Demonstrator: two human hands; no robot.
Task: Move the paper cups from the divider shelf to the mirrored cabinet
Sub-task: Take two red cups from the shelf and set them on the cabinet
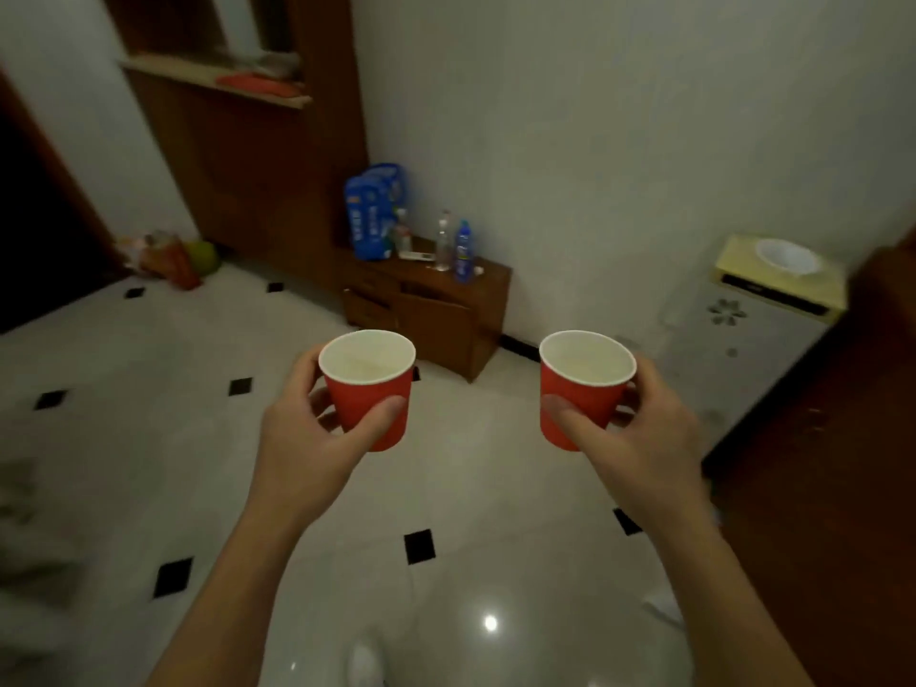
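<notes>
- Two paper cups are shown, red outside with white rims and pale insides: the left cup (367, 384) and the right cup (585, 389), both upright, carried in mid-air and well apart.
- The left cup is gripped by the left hand (302, 438), with the thumb laid across the near wall and the fingers curled round the far side.
- The right cup is gripped likewise by the right hand (644, 433).
- Both bare forearms are stretched forward.
- Below the grips, a glossy white tiled floor (148, 438) with black diamond insets is seen.
- Beyond the left-hand grip, a low wooden cabinet (436, 314) is set against a white wall (619, 141), topped with a blue package (374, 210) and bottles (463, 250).
- Beyond the right-hand grip, a yellow-topped box (803, 297) is placed.
</notes>
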